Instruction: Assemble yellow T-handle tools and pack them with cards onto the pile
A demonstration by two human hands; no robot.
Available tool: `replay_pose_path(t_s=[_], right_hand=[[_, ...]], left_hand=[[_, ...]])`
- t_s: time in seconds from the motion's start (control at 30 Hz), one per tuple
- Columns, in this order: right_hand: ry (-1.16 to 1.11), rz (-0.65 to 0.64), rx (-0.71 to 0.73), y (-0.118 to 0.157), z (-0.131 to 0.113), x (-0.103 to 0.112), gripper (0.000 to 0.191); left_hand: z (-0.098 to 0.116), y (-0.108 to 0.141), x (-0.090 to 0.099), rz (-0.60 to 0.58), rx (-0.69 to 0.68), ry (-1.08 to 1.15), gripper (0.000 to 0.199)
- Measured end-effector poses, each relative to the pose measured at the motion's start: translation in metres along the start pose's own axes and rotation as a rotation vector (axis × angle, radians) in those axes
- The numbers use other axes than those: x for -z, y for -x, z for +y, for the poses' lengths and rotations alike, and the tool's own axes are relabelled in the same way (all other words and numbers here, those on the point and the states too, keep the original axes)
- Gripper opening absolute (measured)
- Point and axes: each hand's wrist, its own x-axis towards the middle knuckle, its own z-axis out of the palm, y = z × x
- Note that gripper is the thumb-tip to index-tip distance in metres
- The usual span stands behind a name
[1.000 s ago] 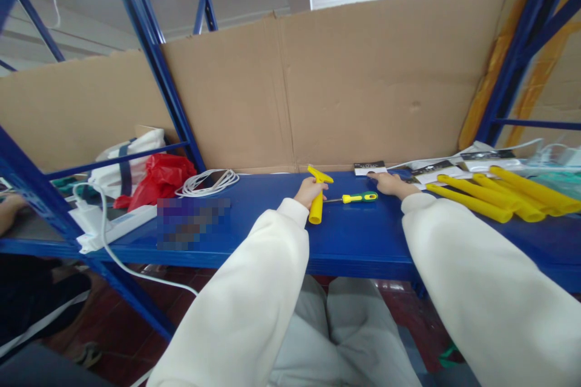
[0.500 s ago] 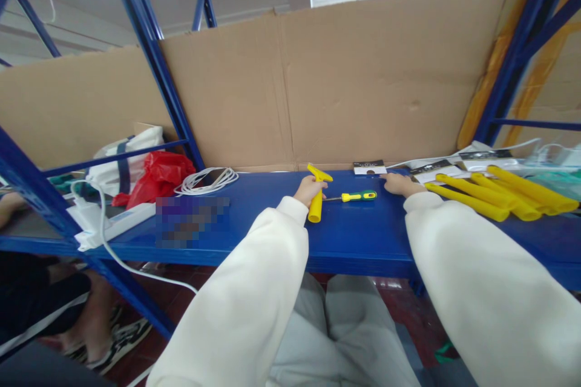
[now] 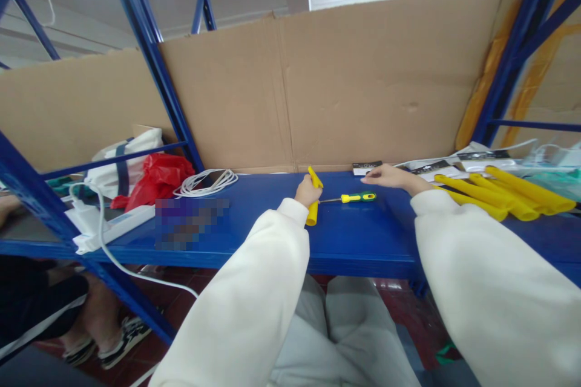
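Note:
My left hand [image 3: 308, 191] is wrapped round a yellow plastic tool [image 3: 312, 214], a thick handle with a narrower head at the top. Just right of it, a screwdriver [image 3: 362, 197] with a green and yellow handle lies on the blue shelf [image 3: 267, 236], its shaft towards my left hand. Above and beyond the screwdriver is my right hand [image 3: 385, 176], its fingers close together at the tips; whatever they pinch is too small to make out. A small black and white packet [image 3: 365, 168] lies behind the right fingertips.
Several yellow tubes [image 3: 503, 196] lie at the right beside packets [image 3: 436, 169]. On the left are a coiled white cable [image 3: 206, 182], a red bag [image 3: 161, 178] and a white power strip [image 3: 122, 224]. Cardboard [image 3: 363, 84] stands behind. Another person's legs [image 3: 91, 314] show lower left.
My right hand has moved left and lifted from beside the packets to above the screwdriver. The yellow tool in my left hand has turned and shifted slightly left.

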Motion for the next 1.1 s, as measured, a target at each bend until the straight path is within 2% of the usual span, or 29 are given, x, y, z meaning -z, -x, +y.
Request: replay_pose_path(t_s=[0.07, 0.13, 0.23, 0.4, 0.57, 0.8, 1.1], right_hand=[[-0.010, -0.175, 0.081, 0.006, -0.016, 0.000, 0.045], [0.055, -0.216, 0.078, 0.009, -0.030, -0.004, 0.046], [0.170, -0.143, 0.042, 0.011, -0.041, -0.013, 0.040], [0.343, 0.052, -0.013, 0.008, -0.036, -0.013, 0.036], [0.345, 0.203, -0.040, 0.010, -0.035, -0.010, 0.040], [0.362, 0.209, -0.009, 0.012, -0.046, -0.012, 0.039], [0.338, 0.210, 0.017, 0.009, -0.041, -0.014, 0.042]], left_hand=[[0.000, -0.001, 0.000, -0.007, -0.004, -0.017, 0.045], [0.000, -0.001, 0.000, -0.013, -0.010, -0.018, 0.047], [0.001, 0.000, 0.000, -0.004, -0.011, -0.004, 0.051], [0.001, 0.001, 0.001, 0.003, 0.002, 0.032, 0.057], [0.002, 0.002, 0.001, -0.030, -0.022, 0.007, 0.060], [0.005, 0.005, 0.001, -0.068, -0.061, -0.013, 0.057], [0.006, 0.008, 0.001, -0.100, -0.101, -0.032, 0.055]])
